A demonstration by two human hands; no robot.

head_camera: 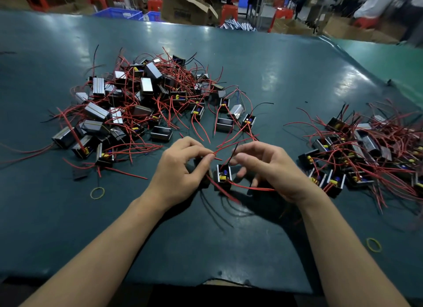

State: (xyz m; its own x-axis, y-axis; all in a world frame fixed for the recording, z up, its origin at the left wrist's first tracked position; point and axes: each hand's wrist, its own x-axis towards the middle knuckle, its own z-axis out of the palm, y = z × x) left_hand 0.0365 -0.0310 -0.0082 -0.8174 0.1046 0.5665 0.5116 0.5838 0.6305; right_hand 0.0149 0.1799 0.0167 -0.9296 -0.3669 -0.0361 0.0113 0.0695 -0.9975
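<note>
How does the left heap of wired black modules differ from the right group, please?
The left heap of black boxy modules is larger and jumbled, many silvery sides up. The right group is smaller, its front modules upright in a row, yellow parts showing. Both trail red wires.

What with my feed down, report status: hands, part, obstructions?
Left hand pinches red wires. Right hand curled by black module, grip unclear. Wired piles flank both sides, clear of hands.
</note>
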